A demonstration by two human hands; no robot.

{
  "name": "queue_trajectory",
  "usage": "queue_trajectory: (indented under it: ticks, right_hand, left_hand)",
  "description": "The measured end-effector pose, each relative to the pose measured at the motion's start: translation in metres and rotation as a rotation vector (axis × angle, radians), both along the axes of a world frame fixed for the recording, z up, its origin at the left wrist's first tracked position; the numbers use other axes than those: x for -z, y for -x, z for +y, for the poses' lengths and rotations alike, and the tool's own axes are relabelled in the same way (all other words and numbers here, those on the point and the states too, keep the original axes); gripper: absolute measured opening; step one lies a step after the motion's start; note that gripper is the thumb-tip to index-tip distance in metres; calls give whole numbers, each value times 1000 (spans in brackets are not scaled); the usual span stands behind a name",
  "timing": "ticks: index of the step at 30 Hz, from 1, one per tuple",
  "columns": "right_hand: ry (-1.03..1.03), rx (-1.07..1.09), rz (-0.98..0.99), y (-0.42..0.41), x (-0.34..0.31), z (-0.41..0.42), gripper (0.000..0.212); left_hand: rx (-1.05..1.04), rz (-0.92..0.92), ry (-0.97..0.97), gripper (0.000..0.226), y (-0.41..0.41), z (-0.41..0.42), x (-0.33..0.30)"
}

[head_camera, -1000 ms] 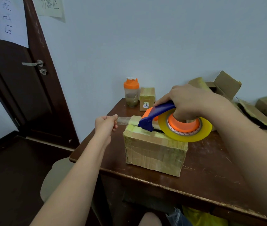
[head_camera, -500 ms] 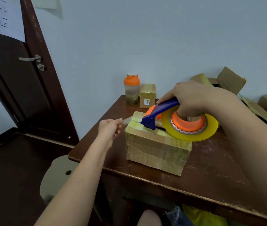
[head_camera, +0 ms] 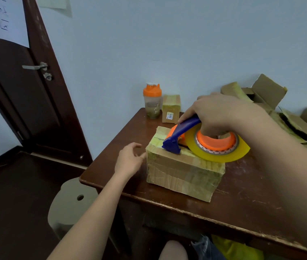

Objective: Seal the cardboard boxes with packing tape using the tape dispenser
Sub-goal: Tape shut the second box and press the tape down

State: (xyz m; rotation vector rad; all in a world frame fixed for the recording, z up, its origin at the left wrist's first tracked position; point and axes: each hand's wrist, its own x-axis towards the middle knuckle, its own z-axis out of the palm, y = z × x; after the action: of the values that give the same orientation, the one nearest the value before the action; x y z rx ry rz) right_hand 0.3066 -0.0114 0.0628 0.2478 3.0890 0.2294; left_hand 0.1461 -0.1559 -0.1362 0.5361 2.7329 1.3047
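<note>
Left hand [head_camera: 130,160] is held open with the fingers loosely spread, just beside the left end of the taped cardboard box [head_camera: 184,171] on the brown table [head_camera: 242,203]. Right hand [head_camera: 222,115] is closed around the blue and orange tape dispenser [head_camera: 195,137], which is pressed on the box top. Behind the hands, an orange-lidded shaker bottle [head_camera: 152,100] and a small taped box [head_camera: 171,108] are seen by the wall.

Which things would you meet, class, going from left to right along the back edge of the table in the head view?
Shaker bottle with the orange lid → small taped box with a white label → heap of opened cardboard boxes by the wall at the right.
</note>
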Motion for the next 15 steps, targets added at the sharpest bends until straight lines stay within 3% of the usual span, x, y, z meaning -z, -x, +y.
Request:
queue_trajectory:
  ticks: [2,4,7,12,15]
  right_hand:
    - [-2,1,0,-1,0,1,66]
    - [-10,2,0,0,0,1,66]
    - [-34,-1,7,3,2,-1,64]
    - [143,51,-16,1,-6,10,79]
    - [259,15,8,-8,-7,25,71]
  left_hand:
    - [-54,62,-322,20,-5,-3,-12]
    - [107,-23,-581,32,-18,-1,-29]
    - [355,-36,-483,40,-35,1,-39]
    - [325,-18,-334,35,-29,0,-37]
    - [315,45,-273,36,-31,7,-41]
